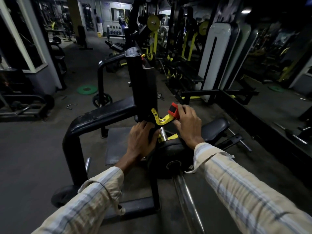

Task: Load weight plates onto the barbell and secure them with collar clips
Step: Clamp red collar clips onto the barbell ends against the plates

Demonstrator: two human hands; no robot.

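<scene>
Holding collar clip [162,119] just above bar end [163,132], right hand [187,125] grasping its red lever, probably lining it up to slide on. Left hand [143,137] clutching black upright [143,85], seemingly bracing. Plate [170,154] sitting on barbell [185,191], unsecured.

My right hand [187,125] is holding the red-and-yellow plastic collar clip [167,116] at the chrome barbell sleeve [163,132], left hand [143,137] gripping the black upright [141,85].

One wide-angle view from the person's head, facing forward and down along both sleeves [236,183]. The left hand [141,137] and right hand [187,125] sit close, below centre; the gym floor [33,149] recedes beyond.
</scene>
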